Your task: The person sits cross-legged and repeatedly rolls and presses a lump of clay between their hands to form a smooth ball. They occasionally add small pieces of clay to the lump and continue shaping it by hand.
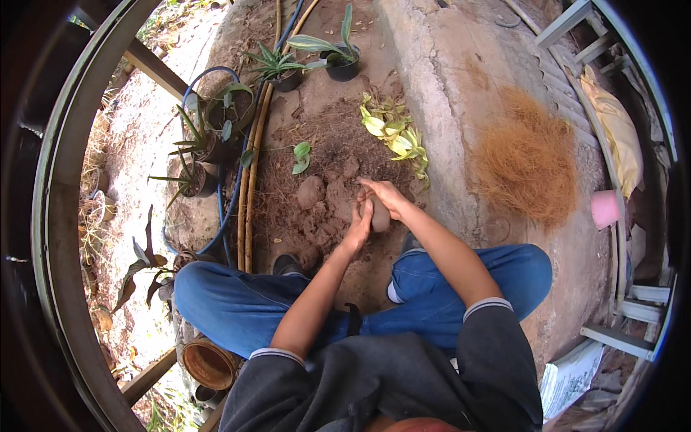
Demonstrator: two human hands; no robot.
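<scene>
Between my two hands is a rounded lump of moist brown soil (pixel 381 217). My left hand (pixel 358 227) presses against its left side with the fingers extended. My right hand (pixel 386 195) cups it from the upper right, and its fingers meet those of the left. Part of the lump is hidden by the hands. Another soil ball (pixel 311 192) rests on the ground to the left, beside a loose heap of crumbly wet soil (pixel 318 229). A cut green leafy stem (pixel 302 156) lies just beyond that ball.
Yellow-green leafy cuttings (pixel 397 135) lie ahead. Brown coir fibre (pixel 526 156) is piled at right, near a pink pot (pixel 605 209). Potted plants (pixel 343 62), bamboo poles (pixel 252 178) and a blue hose (pixel 232 210) line the far and left sides. A clay pot (pixel 209 363) lies lower left.
</scene>
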